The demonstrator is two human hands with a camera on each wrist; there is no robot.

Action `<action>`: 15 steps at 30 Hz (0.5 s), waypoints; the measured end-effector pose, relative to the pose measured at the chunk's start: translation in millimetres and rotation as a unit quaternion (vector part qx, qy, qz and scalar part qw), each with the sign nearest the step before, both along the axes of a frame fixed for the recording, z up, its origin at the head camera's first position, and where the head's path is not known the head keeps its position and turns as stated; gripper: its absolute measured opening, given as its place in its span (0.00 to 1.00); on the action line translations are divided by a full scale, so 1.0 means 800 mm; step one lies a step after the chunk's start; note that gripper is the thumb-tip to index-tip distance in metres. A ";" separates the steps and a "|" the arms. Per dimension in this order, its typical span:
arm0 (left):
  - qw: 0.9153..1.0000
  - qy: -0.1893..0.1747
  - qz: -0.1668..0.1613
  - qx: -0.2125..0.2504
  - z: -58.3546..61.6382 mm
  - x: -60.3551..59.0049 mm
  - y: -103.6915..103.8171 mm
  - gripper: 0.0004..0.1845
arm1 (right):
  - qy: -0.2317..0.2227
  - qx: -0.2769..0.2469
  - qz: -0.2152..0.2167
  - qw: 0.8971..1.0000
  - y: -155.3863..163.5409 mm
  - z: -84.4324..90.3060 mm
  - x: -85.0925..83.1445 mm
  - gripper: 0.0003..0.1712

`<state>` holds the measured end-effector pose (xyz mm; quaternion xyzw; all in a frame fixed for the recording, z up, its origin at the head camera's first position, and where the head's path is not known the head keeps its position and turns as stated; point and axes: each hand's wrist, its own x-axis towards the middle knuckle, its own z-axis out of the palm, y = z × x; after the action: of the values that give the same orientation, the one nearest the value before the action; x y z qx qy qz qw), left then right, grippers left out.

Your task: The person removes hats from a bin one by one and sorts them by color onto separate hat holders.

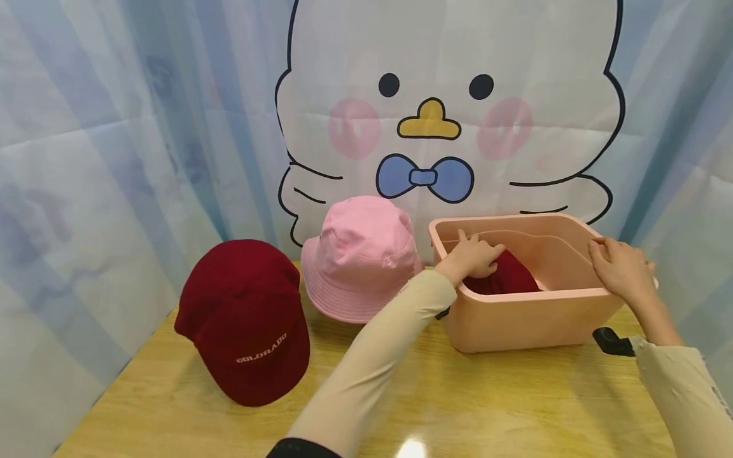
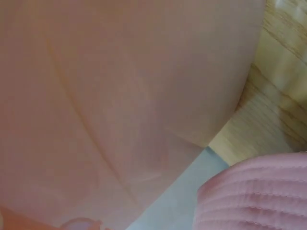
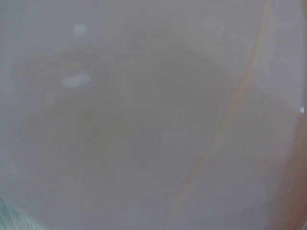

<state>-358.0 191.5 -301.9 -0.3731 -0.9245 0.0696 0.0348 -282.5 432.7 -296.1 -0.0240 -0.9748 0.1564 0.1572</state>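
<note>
A peach plastic bin (image 1: 527, 321) stands at the right of the table, with a dark red cloth item (image 1: 509, 275) inside near its left end. My left hand (image 1: 474, 257) reaches over the bin's left rim, fingers spread and overlapping the red cloth. At the opposite end my right hand (image 1: 624, 270) grips the right rim, thumb side toward the inside. Both wrist views look closely at pale plastic: the bin wall (image 2: 124, 96) fills most of the left one, and a smooth wall (image 3: 144, 120) fills the right one.
Left of the bin sits a pink bucket hat (image 1: 363, 261), its stitched brim close to the bin's left end. Farther left lies a dark red cap (image 1: 246, 318) lettered COLORADO. Behind the wooden table (image 1: 487, 401) hangs a curtain (image 1: 424, 57) with a cartoon face.
</note>
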 end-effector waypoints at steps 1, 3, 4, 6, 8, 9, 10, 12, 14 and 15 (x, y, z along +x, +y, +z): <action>1.000 -0.009 0.001 0.000 0.000 0.000 0.001 0.22 | 0.001 0.000 -0.002 1.000 0.000 0.000 0.000 0.34; 1.000 -0.028 0.001 -0.004 -0.001 -0.001 0.003 0.23 | 0.003 0.001 -0.004 1.000 0.000 0.000 -0.001 0.34; 0.999 -0.036 0.002 -0.005 -0.002 -0.001 0.004 0.23 | 0.004 0.001 -0.005 1.000 -0.001 0.000 -0.001 0.34; 0.999 -0.043 -0.001 -0.003 -0.002 -0.001 0.005 0.23 | 0.005 0.002 -0.005 1.000 -0.001 0.000 -0.001 0.33; 0.999 -0.037 -0.009 0.005 -0.001 0.000 0.005 0.22 | 0.005 0.002 -0.005 1.000 -0.001 0.000 -0.001 0.33; 0.999 -0.031 -0.013 0.011 -0.001 0.000 0.005 0.21 | 0.005 0.001 -0.005 1.000 -0.001 0.000 -0.001 0.33; 0.999 -0.024 -0.018 0.018 -0.001 0.001 0.005 0.20 | 0.004 0.001 -0.005 1.000 -0.001 0.000 0.000 0.33; 0.999 -0.010 -0.027 0.033 0.001 0.002 0.005 0.17 | 0.005 0.001 -0.006 1.000 -0.001 0.000 0.000 0.33; 0.998 -0.002 -0.032 0.049 0.001 0.004 0.005 0.13 | 0.006 0.000 -0.007 1.000 -0.001 -0.001 0.001 0.33; 0.998 0.000 -0.034 0.057 0.001 0.004 0.005 0.12 | 0.007 -0.001 -0.008 1.000 -0.001 -0.001 0.001 0.33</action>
<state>-354.5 195.4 -301.3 -0.4020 -0.9137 0.0157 0.0584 -281.6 432.2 -296.9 -0.0304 -0.9733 0.1560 0.1654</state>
